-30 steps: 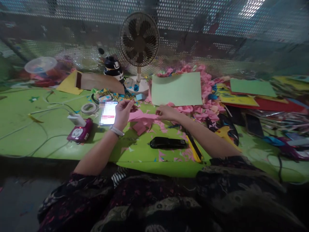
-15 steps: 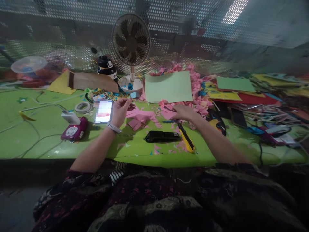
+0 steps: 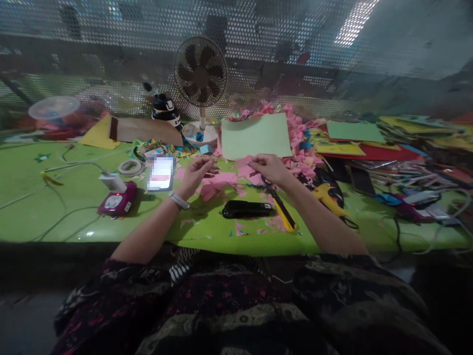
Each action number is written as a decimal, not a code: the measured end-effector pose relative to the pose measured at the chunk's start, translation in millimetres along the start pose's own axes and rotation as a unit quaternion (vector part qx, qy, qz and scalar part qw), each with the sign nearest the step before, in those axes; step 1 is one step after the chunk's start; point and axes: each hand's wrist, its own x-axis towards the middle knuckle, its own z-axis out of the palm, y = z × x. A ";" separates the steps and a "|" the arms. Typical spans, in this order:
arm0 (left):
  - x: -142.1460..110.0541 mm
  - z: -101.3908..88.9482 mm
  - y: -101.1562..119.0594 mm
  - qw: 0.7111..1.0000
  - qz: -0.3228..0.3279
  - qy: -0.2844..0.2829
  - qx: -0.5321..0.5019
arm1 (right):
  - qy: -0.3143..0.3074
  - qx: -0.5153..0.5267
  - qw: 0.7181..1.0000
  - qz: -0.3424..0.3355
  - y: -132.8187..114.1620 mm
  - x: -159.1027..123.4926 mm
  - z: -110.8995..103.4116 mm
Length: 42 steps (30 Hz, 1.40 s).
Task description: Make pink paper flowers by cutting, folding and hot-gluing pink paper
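Observation:
My right hand (image 3: pixel 271 168) pinches a piece of pink paper (image 3: pixel 243 166) between thumb and fingers, in front of a pale green sheet (image 3: pixel 255 135). Over the left end of the pink scraps (image 3: pixel 218 185), my left hand (image 3: pixel 198 173) hovers with its fingers loosely bent and apart; no held thing shows in it. A lit phone (image 3: pixel 161 173) lies just left of that hand. Nearer to me are a black stapler (image 3: pixel 248 209) and a yellow box cutter (image 3: pixel 284 212). Scissors, partly hidden, appear to lie by my right wrist.
A fan (image 3: pixel 201 76) stands at the back beside a dark bottle (image 3: pixel 165 111). Heaped pink pieces (image 3: pixel 295 123) surround the green sheet. To the left are a tape roll (image 3: pixel 130 168) and a purple socket block (image 3: pixel 117 201) with cables. Coloured sheets (image 3: pixel 354 132) and a dark phone (image 3: pixel 362 181) lie right.
My left hand has moved right and loosened its fingers. The right hand has lifted slightly, with the pink piece showing in its fingertips. The camera view has shifted a little.

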 end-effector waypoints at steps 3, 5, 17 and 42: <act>-8.1 9.7 2.1 0.995 -0.054 -0.079 -0.013 | -0.047 0.040 0.998 -0.023 -15.0 -7.1 23.1; -10.9 13.9 1.5 0.994 -0.057 -0.089 -0.014 | -0.083 0.036 0.995 -0.040 -24.3 -13.7 31.0; -17.7 17.3 7.0 0.981 -0.122 -0.142 -0.053 | -0.086 -0.004 0.976 -0.202 -15.6 -33.3 33.9; -29.6 31.1 7.4 0.989 -0.081 -0.111 -0.046 | 0.021 0.062 0.981 -0.181 -20.4 -38.8 38.7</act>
